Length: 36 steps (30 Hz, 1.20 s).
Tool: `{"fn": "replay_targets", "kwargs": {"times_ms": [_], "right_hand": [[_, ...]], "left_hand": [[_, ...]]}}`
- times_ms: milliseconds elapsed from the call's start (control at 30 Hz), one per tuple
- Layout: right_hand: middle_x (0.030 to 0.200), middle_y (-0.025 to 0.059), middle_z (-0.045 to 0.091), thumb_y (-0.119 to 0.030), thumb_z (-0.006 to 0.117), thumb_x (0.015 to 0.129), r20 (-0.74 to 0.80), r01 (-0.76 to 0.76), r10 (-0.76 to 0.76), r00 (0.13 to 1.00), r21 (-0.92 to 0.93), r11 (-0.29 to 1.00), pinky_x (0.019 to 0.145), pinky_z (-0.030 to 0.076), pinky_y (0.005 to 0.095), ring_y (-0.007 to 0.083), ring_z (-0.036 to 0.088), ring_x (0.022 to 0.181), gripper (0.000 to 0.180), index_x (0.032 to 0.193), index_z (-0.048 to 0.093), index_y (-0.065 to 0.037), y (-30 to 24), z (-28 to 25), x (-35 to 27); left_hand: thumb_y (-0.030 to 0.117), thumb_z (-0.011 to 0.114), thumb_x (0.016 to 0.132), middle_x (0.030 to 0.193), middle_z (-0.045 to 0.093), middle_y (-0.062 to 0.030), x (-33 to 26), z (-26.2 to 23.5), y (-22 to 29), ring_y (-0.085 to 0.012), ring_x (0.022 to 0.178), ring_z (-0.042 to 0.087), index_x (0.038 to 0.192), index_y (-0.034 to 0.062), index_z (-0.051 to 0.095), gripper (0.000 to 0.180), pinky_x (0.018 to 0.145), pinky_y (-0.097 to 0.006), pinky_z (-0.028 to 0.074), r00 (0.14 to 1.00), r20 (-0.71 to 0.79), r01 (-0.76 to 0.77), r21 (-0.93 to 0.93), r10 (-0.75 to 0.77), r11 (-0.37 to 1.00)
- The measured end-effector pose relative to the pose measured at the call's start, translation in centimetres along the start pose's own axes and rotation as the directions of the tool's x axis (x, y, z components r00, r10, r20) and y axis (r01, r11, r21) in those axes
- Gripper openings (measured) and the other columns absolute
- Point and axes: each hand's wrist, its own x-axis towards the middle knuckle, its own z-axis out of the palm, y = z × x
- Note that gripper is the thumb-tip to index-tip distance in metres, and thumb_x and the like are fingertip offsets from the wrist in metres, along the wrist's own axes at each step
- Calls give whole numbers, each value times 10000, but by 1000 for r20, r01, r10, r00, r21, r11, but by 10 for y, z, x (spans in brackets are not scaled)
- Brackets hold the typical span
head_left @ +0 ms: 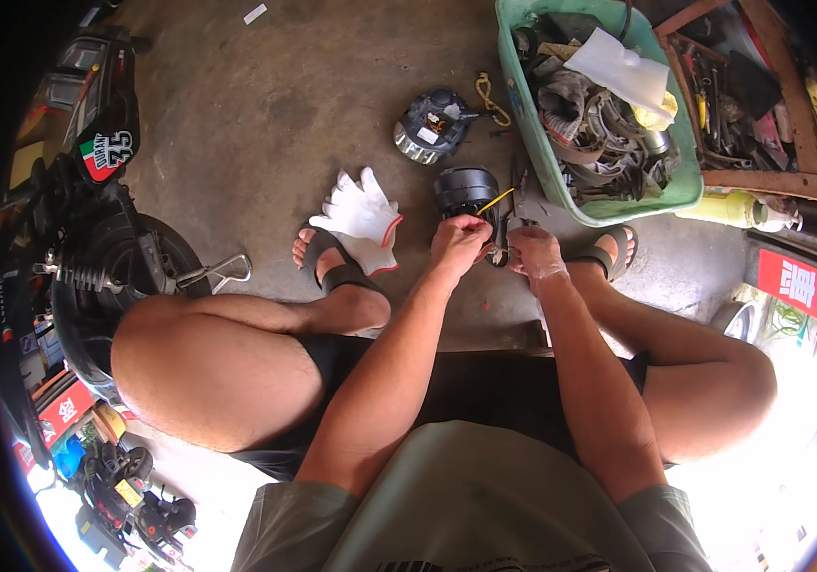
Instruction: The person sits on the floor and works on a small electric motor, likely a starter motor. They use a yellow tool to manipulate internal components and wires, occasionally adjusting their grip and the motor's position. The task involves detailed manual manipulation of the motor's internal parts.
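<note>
As my left hand [459, 248] pinches the yellow wire [497, 201] by the motor [464, 183] at twelve o'clock, tugging could snap that wire; my right hand [535, 253] curls, its hold unclear.

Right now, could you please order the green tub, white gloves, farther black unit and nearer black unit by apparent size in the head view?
1. Green tub
2. White gloves
3. Unsure: farther black unit and nearer black unit look alike, the latter partly hidden.
</note>
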Motion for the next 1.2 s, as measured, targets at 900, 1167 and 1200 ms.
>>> {"fn": "replay_targets", "kwargs": {"times_ms": [900,1167,1200], "right_hand": [[866,93,659,-33,591,739,234,539,-711,663,-808,237,796,458,449,342,580,898,213,936,581,-112,-25,20,-43],[811,114,668,-77,563,802,-4,406,-462,887,-471,783,684,496,356,270,633,733,202,999,604,-57,-8,21,-20],[822,118,671,-83,581,799,6,329,-347,938,-340,881,695,505,344,254,637,734,211,1001,592,-23,-6,18,-11]], "left_hand": [[246,643,829,726,627,18,-4,-9,21,-78,623,567,826,100,676,149,573,-248,453,966,138,233,-110,-218,966],[221,636,842,742,590,34,0,-14,14,-80,602,505,858,116,673,113,560,-242,427,940,183,319,-165,-289,933],[217,641,842,761,594,35,1,-13,12,-79,619,507,869,119,675,107,567,-243,427,936,201,330,-200,-291,923]]}}
